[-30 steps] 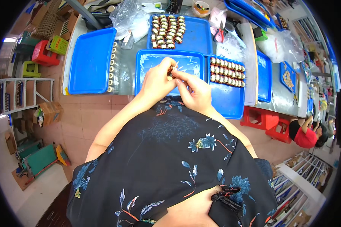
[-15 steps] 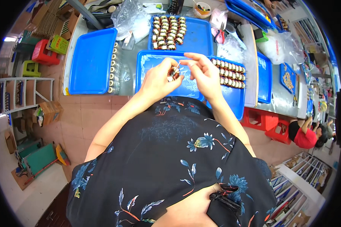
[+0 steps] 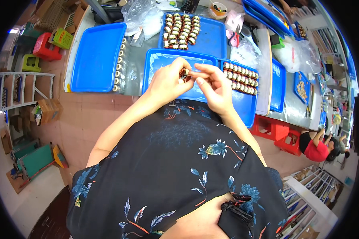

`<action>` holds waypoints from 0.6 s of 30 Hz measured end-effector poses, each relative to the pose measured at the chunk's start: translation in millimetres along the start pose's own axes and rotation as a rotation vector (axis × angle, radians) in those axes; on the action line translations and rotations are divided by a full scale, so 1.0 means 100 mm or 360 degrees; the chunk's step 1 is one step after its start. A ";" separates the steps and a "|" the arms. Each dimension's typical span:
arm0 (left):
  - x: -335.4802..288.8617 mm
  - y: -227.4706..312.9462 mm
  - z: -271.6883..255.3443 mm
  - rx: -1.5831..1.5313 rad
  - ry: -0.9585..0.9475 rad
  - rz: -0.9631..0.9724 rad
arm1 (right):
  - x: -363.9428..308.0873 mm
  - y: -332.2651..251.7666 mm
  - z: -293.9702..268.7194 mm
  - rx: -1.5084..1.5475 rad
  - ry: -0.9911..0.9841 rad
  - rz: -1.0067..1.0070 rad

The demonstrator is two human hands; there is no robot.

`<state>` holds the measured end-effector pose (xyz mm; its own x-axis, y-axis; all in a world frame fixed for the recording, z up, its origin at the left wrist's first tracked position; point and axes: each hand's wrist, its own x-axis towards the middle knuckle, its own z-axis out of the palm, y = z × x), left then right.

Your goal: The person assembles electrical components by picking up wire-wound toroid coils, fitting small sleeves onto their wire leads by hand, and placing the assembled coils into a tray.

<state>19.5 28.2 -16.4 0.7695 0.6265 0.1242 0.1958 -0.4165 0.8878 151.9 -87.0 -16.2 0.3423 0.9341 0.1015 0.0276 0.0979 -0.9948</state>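
Note:
My left hand (image 3: 166, 81) is closed around a small coil (image 3: 183, 75) wound with copper-coloured wire, holding it over a blue tray (image 3: 145, 75). Thumb and index finger of my right hand (image 3: 216, 88) pinch together at the coil's right side, where a thin wire lead sticks out. Whatever lies between those fingertips is too small to make out. Short whitish tube pieces (image 3: 158, 59) are scattered in the tray beneath both hands.
Behind stands a blue tray (image 3: 213, 36) with rows of finished-looking coils (image 3: 179, 32). More coils (image 3: 240, 77) fill a tray at right. An upturned-looking blue tray (image 3: 97, 59) lies left, beside a row of spools (image 3: 119, 65). Red-handled pliers (image 3: 234, 39) and plastic bags lie farther back.
My right hand has moved left and slightly down, bringing its fingertips to the coil. My left hand stays around the coil. The whole view has shifted slightly.

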 end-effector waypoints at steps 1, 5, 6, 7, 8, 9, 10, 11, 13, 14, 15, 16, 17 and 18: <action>0.00 0.00 0.00 0.0006 -0.0016 -0.0042 | -0.03 0.01 0.00 -0.0140 -0.0023 -0.0015; -0.02 -0.05 0.02 0.0125 0.0000 -0.0015 | -0.10 -0.02 0.10 -0.0550 0.0023 -0.0341; -0.02 -0.09 0.03 0.0147 0.0026 -0.0011 | -0.11 0.00 0.11 -0.0691 -0.0003 -0.0420; -0.02 -0.11 0.04 0.0171 0.0051 -0.0006 | -0.13 0.00 0.12 -0.0831 -0.0029 -0.0500; -0.02 -0.11 0.05 0.0169 0.0055 -0.0007 | -0.13 0.01 0.15 -0.0905 -0.0011 -0.0653; -0.02 -0.11 0.06 0.0204 0.0056 -0.0055 | -0.12 0.03 0.16 -0.0906 -0.0014 -0.0654; -0.02 -0.11 0.07 0.0239 0.0058 -0.0102 | -0.10 0.05 0.17 -0.0991 -0.0022 -0.0779; -0.02 -0.14 0.08 0.0237 0.0059 -0.0101 | -0.08 0.06 0.17 -0.1078 -0.0028 -0.0906; -0.02 -0.19 0.09 0.0301 0.0084 -0.0073 | -0.05 0.05 0.13 -0.1081 -0.0060 -0.0840; 0.00 -0.18 0.09 0.0299 0.0087 -0.0070 | -0.03 0.06 0.08 -0.1065 -0.0075 -0.0753; 0.01 -0.14 0.08 0.0328 0.0062 -0.0053 | 0.01 0.05 0.06 -0.0926 -0.0023 -0.0581; 0.03 -0.11 0.06 0.0356 0.0035 -0.0036 | 0.06 0.04 0.05 -0.0907 0.0018 -0.0637; 0.05 -0.09 0.05 0.0345 0.0007 -0.0028 | 0.08 0.05 0.04 -0.0907 0.0021 -0.0636; 0.05 -0.08 0.05 0.0345 0.0003 -0.0027 | 0.09 0.07 0.02 -0.0968 0.0021 -0.0758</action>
<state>24.9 30.8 -24.9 0.7637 0.6360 0.1111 0.3353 -0.5377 0.7736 153.2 -77.6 -22.7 0.1750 0.8339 0.5234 0.6847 0.2789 -0.6733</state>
